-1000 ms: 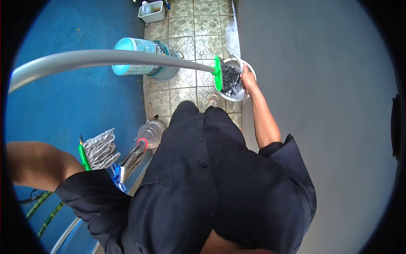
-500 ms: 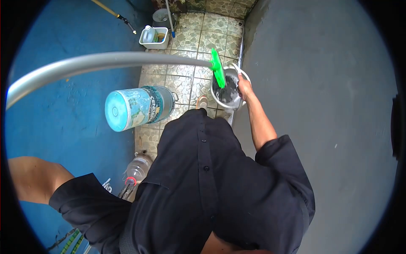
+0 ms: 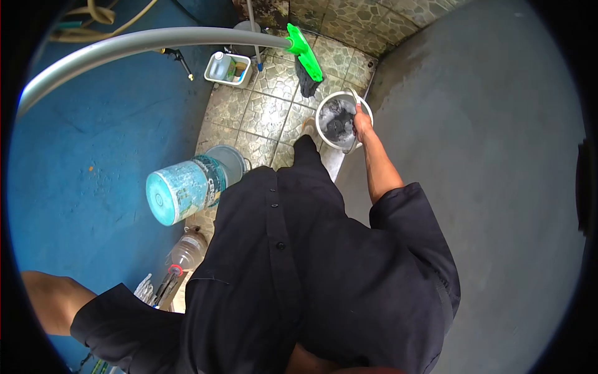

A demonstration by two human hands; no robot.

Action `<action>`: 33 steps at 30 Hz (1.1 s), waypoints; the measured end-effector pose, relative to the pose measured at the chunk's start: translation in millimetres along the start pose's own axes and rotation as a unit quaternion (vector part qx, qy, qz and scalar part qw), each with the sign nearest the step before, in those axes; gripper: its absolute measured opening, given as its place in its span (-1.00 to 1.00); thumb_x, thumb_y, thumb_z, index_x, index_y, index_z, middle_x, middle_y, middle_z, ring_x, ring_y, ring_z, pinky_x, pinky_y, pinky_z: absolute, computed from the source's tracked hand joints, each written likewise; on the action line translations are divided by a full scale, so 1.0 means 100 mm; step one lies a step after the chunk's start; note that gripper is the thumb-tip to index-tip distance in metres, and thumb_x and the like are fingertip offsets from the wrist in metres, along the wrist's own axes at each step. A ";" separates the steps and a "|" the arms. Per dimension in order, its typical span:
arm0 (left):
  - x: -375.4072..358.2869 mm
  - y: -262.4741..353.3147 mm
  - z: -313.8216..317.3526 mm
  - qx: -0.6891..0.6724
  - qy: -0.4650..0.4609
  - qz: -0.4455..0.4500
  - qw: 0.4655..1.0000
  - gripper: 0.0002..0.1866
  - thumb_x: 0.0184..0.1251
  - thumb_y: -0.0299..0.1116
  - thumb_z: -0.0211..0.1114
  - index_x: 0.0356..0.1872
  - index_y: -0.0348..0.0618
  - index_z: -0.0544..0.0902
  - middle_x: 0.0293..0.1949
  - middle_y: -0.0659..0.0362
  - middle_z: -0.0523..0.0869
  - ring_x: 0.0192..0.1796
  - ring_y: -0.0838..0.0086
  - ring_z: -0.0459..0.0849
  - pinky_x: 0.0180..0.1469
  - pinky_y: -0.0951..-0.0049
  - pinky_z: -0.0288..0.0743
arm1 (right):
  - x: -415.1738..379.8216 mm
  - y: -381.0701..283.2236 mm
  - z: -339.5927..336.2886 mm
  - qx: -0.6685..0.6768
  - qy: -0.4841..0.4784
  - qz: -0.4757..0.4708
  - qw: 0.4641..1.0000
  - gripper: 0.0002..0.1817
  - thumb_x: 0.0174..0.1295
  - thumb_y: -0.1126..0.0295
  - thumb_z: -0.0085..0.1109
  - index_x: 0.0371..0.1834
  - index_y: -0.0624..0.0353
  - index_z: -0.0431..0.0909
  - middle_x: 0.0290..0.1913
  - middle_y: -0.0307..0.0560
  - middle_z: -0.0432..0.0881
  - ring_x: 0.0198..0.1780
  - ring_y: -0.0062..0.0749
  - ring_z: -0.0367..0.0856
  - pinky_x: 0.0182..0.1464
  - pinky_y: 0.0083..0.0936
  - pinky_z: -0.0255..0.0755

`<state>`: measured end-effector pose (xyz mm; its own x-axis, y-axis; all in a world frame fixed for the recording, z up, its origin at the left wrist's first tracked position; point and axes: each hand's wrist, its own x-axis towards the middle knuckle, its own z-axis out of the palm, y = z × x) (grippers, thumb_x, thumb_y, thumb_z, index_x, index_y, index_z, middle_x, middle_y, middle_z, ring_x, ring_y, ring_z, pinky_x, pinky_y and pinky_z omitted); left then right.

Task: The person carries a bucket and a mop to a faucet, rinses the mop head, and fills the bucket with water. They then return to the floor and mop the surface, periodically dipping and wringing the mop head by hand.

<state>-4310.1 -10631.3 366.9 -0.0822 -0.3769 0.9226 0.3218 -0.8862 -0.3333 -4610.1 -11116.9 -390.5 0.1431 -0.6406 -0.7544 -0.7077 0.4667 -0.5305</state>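
My right hand [image 3: 362,124] is closed on the handle of a white bucket [image 3: 321,133], which stands by the grey wall. Dark water with white foam fills part of the bucket. Beyond it, a squeegee with a bright green head [image 3: 304,52] is over the tiles, and a dark cloth [image 3: 308,82] hangs or lies under that head. Its grey pole [image 3: 162,38] curves across to the left edge of the view. Only my left forearm [image 3: 59,302] shows at the lower left; the left hand itself is out of sight.
On the left stand a turquoise-bottomed upturned container [image 3: 180,192], a clear plastic bottle [image 3: 188,250] and a white tub [image 3: 212,78] holding a jug. A hose [image 3: 121,30] hangs on the blue wall [image 3: 93,156]. The grey wall [image 3: 473,156] borders the right side.
The green squeegee head has left the bucket and moved forward and left over the floor, with the dark cloth beneath it. My right hand stays on the bucket handle. The view has shifted.
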 end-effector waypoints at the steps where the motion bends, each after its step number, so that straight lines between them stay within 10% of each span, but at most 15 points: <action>1: 0.00 0.19 0.02 0.002 0.018 0.010 1.000 -0.83 0.04 -0.29 0.26 -0.67 0.07 0.51 -0.42 0.29 0.53 -0.13 0.34 0.35 -0.01 0.00 0.04 | 0.20 -0.14 0.02 0.007 0.004 0.015 1.000 -0.38 0.33 -0.26 -0.20 -0.65 0.04 0.31 -0.71 -0.28 0.23 -0.76 -0.47 0.14 -0.71 -0.41 0.04; 3: 0.02 0.64 0.16 -0.005 0.055 0.030 0.998 -0.78 0.08 -0.25 0.24 -0.70 0.07 0.49 -0.46 0.28 0.52 -0.16 0.35 0.37 -0.03 0.02 0.05 | 0.45 -0.37 0.03 0.001 0.000 0.020 1.000 -0.38 0.32 -0.26 -0.17 -0.58 0.10 0.39 -0.70 -0.23 0.30 -0.75 -0.45 0.21 -0.70 -0.39 0.09; 4: 0.05 0.98 0.18 0.092 -0.086 -0.032 0.992 -0.71 0.15 -0.20 0.19 -0.74 0.09 0.44 -0.53 0.31 0.49 -0.23 0.38 0.37 -0.06 0.07 0.05 | 0.47 -0.48 0.04 -0.013 0.005 0.023 1.000 -0.37 0.32 -0.25 -0.17 -0.54 0.13 0.42 -0.68 -0.20 0.34 -0.74 -0.44 0.24 -0.69 -0.38 0.11; 8: -0.72 2.73 -0.20 -0.019 0.110 0.272 0.956 -0.58 0.20 -0.02 0.13 -0.84 0.20 0.35 -0.74 0.43 0.36 -0.48 0.54 0.30 -0.13 0.28 0.02 | 1.28 -0.75 0.15 -0.128 0.046 -0.033 0.990 -0.14 0.29 -0.27 -0.17 0.00 0.54 0.50 -0.21 0.27 0.63 -0.33 -0.06 0.60 -0.29 -0.21 0.44; 10: -1.26 3.63 -0.43 -0.095 -0.045 0.345 0.933 -0.69 0.20 -0.03 0.24 -0.68 0.17 0.50 -0.65 0.41 0.48 -0.49 0.54 0.45 -0.25 0.36 0.27 | 1.72 -0.91 0.22 -0.170 0.089 -0.064 0.979 -0.15 0.29 -0.28 -0.18 -0.08 0.52 0.55 -0.23 0.26 0.64 -0.36 -0.07 0.60 -0.33 -0.19 0.43; 11: -1.57 3.96 -0.54 -0.143 -0.165 0.362 0.906 -0.75 0.13 0.02 0.37 -0.57 0.18 0.61 -0.61 0.44 0.55 -0.48 0.60 0.58 -0.34 0.55 0.39 | 1.85 -1.00 0.18 -0.120 0.027 0.023 0.992 -0.21 0.32 -0.22 -0.22 -0.04 0.46 0.57 0.07 0.38 0.53 0.19 0.18 0.46 0.22 -0.18 0.29; 13: -2.16 4.43 -0.47 -0.136 -0.251 0.478 0.831 -0.80 0.20 -0.14 0.27 -0.57 0.12 0.55 -0.64 0.34 0.56 -0.49 0.49 0.63 -0.36 0.47 0.44 | 2.03 -1.05 0.24 -0.096 0.046 0.034 0.994 -0.21 0.34 -0.22 -0.26 -0.07 0.45 0.58 0.06 0.39 0.54 0.18 0.17 0.48 0.21 -0.16 0.30; 19: -3.85 4.73 -0.59 -0.176 -0.479 0.439 0.739 -0.83 0.01 -0.24 0.34 -0.54 -0.05 0.54 -0.56 0.09 0.62 -0.46 0.19 0.67 -0.37 0.24 0.53 | 3.14 -0.79 0.70 -0.047 0.066 0.027 0.996 -0.22 0.36 -0.21 -0.33 -0.08 0.40 0.60 0.05 0.36 0.56 0.17 0.17 0.49 0.19 -0.18 0.29; 23: -5.04 4.44 -1.00 -0.218 -0.642 0.396 0.619 -0.70 0.07 -0.08 0.38 -0.47 -0.08 0.57 -0.51 0.01 0.62 -0.43 0.07 0.65 -0.43 0.11 0.50 | 3.86 -0.78 1.12 0.016 0.073 0.029 0.997 -0.22 0.37 -0.18 -0.32 -0.23 0.48 0.59 -0.25 0.31 0.64 -0.24 0.07 0.64 -0.14 -0.16 0.45; 25: -5.80 4.18 -1.29 -0.308 -0.650 0.368 0.590 -0.65 0.06 -0.05 0.41 -0.48 -0.13 0.55 -0.52 0.01 0.59 -0.44 0.05 0.63 -0.43 0.08 0.48 | 4.37 -0.62 1.30 0.064 0.086 -0.017 0.994 -0.36 0.40 -0.17 -0.28 -0.54 0.20 0.40 -0.70 -0.17 0.34 -0.76 -0.38 0.30 -0.72 -0.40 0.18; 27: -6.34 4.05 -1.54 -0.390 -0.660 0.353 0.537 -0.66 0.06 -0.12 0.42 -0.45 -0.17 0.55 -0.58 0.02 0.57 -0.51 0.05 0.59 -0.47 0.14 0.46 | 4.61 -0.65 1.36 0.084 0.048 -0.021 0.995 -0.41 0.40 -0.15 -0.25 -0.42 0.20 0.39 -0.72 -0.21 0.28 -0.76 -0.43 0.27 -0.73 -0.45 0.17; 31: -6.58 4.77 -1.91 -0.124 -0.983 0.123 0.059 -0.80 0.21 -0.35 0.30 -0.31 -0.30 0.58 -0.60 0.06 0.62 -0.58 0.32 0.62 -0.49 0.31 0.46 | 4.84 -0.84 1.38 0.146 -0.011 -0.066 0.987 -0.57 0.41 0.01 -0.10 -0.27 0.23 0.34 -0.63 -0.20 0.32 -0.75 -0.48 0.25 -0.73 -0.49 0.19; 33: -7.27 4.69 -2.13 -0.290 -0.950 -0.036 -0.112 -0.85 0.26 -0.48 0.14 -0.17 -0.23 0.58 -0.42 0.24 0.61 -0.42 0.59 0.58 -0.47 0.55 0.40 | 4.93 -0.87 1.31 0.136 -0.016 -0.108 0.985 -0.64 0.40 0.10 -0.01 -0.23 0.24 0.31 -0.57 -0.18 0.36 -0.72 -0.49 0.26 -0.72 -0.50 0.20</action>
<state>-4300.4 -10830.8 -501.4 0.0645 -0.2435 -0.9677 0.3477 -0.9035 0.2505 -4387.4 -11393.5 -767.4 0.2939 -0.7255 -0.6223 -0.4483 0.4704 -0.7601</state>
